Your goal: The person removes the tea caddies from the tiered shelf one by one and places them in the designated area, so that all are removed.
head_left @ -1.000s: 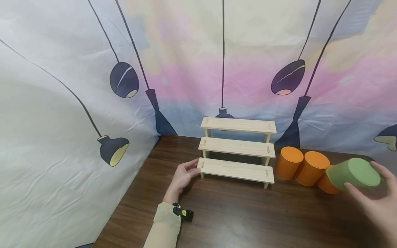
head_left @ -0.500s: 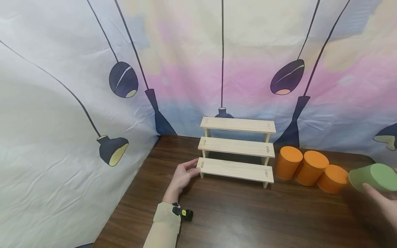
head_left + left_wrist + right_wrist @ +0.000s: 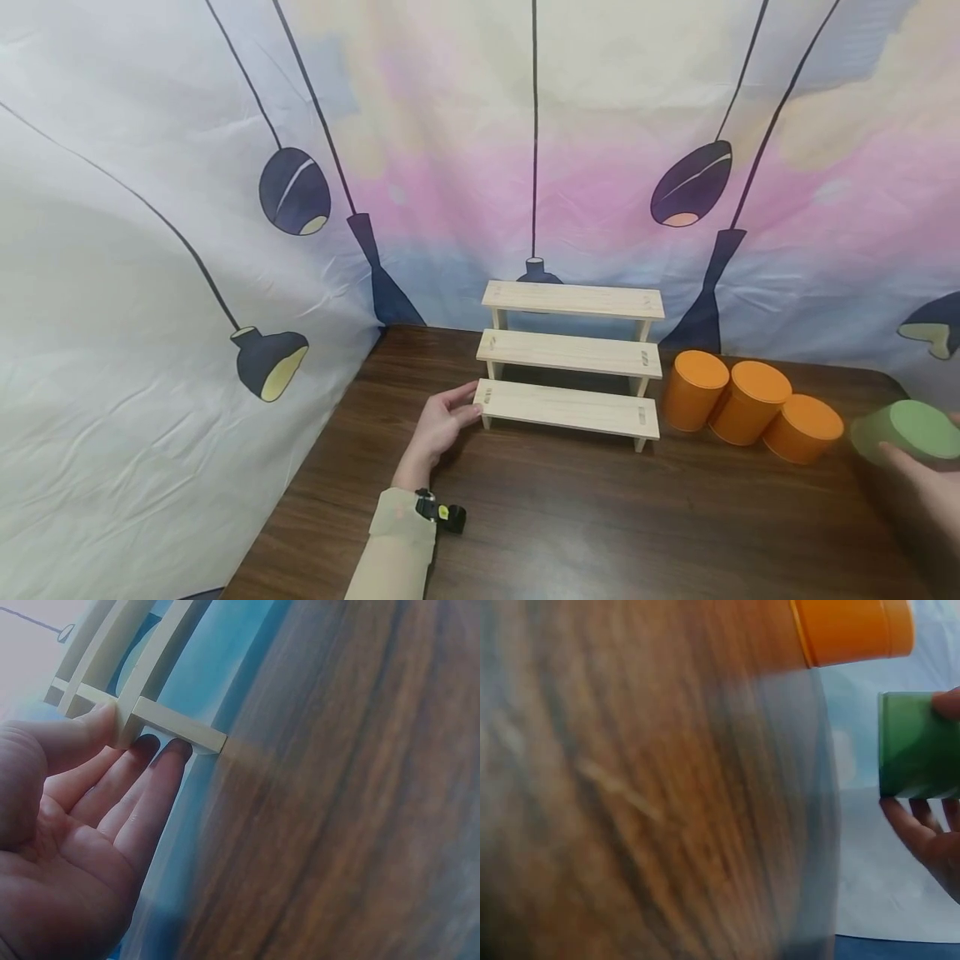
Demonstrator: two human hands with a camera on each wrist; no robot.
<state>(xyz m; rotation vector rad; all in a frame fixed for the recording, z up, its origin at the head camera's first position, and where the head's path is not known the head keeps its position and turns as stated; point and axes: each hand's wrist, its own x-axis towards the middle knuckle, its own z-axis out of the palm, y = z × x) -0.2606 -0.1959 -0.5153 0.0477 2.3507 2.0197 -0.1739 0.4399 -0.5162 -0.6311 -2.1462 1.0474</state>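
Observation:
A pale wooden three-step stand (image 3: 570,407) rests on the brown table, against the back. My left hand (image 3: 441,425) pinches the left end of its lowest step; in the left wrist view the thumb lies on the board (image 3: 169,656) with the fingertips on the other side of its end. At the right edge of the head view, my right hand (image 3: 926,492) grips a green canister (image 3: 917,429), thumb on one side and fingers on the other. The right wrist view shows the green canister (image 3: 915,746) held beside an orange one, with a gap between them.
Three orange canisters stand in a row right of the stand: a left one (image 3: 695,392), a middle one (image 3: 750,402) and a shorter right one (image 3: 804,429). A cloth backdrop (image 3: 600,167) with printed lamps hangs behind the table (image 3: 600,517) and along its left side.
My right hand has carried the green canister to the right, from in front of the shorter orange canister to beyond it, and slightly lower. My left hand has kept its place on the stand.

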